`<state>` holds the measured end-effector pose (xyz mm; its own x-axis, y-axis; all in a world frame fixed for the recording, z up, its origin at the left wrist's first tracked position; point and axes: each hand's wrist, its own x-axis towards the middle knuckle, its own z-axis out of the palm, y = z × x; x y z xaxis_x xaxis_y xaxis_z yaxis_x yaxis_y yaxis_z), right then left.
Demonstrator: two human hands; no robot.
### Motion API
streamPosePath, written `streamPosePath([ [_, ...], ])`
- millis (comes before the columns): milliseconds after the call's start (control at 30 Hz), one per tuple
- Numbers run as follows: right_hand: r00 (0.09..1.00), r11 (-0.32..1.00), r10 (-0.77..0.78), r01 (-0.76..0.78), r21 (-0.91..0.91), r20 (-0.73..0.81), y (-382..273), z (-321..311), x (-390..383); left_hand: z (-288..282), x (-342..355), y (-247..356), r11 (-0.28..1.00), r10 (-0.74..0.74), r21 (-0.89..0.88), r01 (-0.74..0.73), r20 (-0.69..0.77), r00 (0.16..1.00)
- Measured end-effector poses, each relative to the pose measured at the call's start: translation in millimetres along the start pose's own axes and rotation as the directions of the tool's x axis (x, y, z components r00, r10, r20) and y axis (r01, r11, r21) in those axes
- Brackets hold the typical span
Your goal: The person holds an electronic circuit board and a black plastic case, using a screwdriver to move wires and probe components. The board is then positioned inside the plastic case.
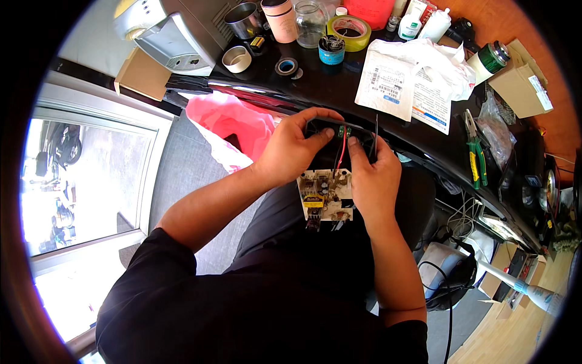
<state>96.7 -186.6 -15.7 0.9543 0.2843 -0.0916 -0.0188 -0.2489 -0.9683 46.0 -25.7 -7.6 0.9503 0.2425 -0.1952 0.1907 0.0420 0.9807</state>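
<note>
My left hand (290, 150) is closed round the left end of a black plastic housing (359, 127), thumb on top. At its other end my right hand (376, 177) grips the same housing, thumb pressed near the middle. Two small green circuit pieces (344, 131) sit between my thumbs. Red and black wires (343, 151) run from there down to a circuit board (325, 193) with a yellow component, which hangs over my lap. A thin dark strip (376, 130) stands up by my right fingers; what it is, I cannot tell. My palms hide much of the housing.
The black desk (260, 91) edge lies just beyond my hands. On it are paper sheets (388, 85), green-yellow pliers (474, 151), a blue tin (331, 51), tape rolls (348, 33) and a coffee machine (176, 42). A pink bag (230, 124) stands left of my hands.
</note>
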Motion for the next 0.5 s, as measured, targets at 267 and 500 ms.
streamPosePath([
  [267, 0.996, 0.992, 0.093, -0.094, 0.087, 0.018, -8, 1, 1, 6, 3, -7, 0.999, 0.04, 0.026, -0.038, -0.092, 0.995],
  [500, 0.981, 0.978, 0.181, -0.187, 0.089, 0.067, -9, -2, 3, -2, 5, -1, 0.998, -0.044, 0.04, 0.043, 0.012, 0.999],
])
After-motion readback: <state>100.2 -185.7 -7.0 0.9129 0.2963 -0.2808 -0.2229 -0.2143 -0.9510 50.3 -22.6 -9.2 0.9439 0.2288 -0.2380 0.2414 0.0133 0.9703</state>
